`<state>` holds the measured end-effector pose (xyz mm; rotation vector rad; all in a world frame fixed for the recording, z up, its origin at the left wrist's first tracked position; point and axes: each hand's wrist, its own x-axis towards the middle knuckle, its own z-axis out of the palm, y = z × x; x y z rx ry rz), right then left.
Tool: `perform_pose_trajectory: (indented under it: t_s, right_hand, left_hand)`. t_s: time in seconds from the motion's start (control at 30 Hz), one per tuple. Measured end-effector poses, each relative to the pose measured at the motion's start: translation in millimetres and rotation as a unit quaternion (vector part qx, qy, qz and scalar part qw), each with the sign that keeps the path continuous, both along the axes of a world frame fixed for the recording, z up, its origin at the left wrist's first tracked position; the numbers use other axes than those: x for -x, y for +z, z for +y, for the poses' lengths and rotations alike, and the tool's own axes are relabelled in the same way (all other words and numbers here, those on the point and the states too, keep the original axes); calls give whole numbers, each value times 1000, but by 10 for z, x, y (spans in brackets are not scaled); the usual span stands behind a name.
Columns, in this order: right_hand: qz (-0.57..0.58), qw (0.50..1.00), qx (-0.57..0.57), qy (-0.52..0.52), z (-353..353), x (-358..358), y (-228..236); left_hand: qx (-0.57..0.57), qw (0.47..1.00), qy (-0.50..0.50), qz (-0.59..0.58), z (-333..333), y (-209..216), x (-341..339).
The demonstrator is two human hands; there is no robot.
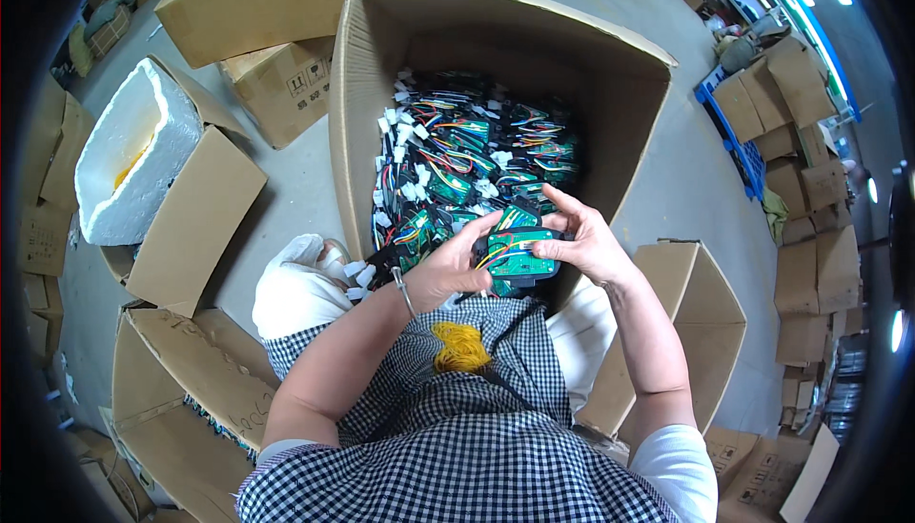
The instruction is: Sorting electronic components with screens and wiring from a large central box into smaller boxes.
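Left hand [452, 266] and right hand [590, 246] grip flat green wired boards [518, 258], not put down yet; many more lie in the big brown cardboard box [515, 14]

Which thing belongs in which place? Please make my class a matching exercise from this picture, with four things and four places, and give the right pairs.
Things
1. Green circuit board nearest the person
2. Metal bracelet
3. Yellow bundle
4. White foam box

Places
A. On the checked apron
B. Inside an open carton, on the left
C. Between the left hand and right hand
D. Around the left wrist

Right pairs: 1-C, 2-D, 3-A, 4-B
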<state>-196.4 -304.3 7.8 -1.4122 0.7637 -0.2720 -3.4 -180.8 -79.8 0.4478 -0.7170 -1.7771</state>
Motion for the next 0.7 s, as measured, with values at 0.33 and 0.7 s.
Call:
perform_pose_trajectory:
  t_s: [0.33, 0.7]
  right_hand:
    - [-6, 996, 66, 56, 357, 259, -27]
    - [66, 911, 398, 87, 378, -4, -34]
  left_hand:
    - [41, 997, -50, -42, 7, -41, -38]
    - [-90, 983, -131, 91, 123, -319, 119]
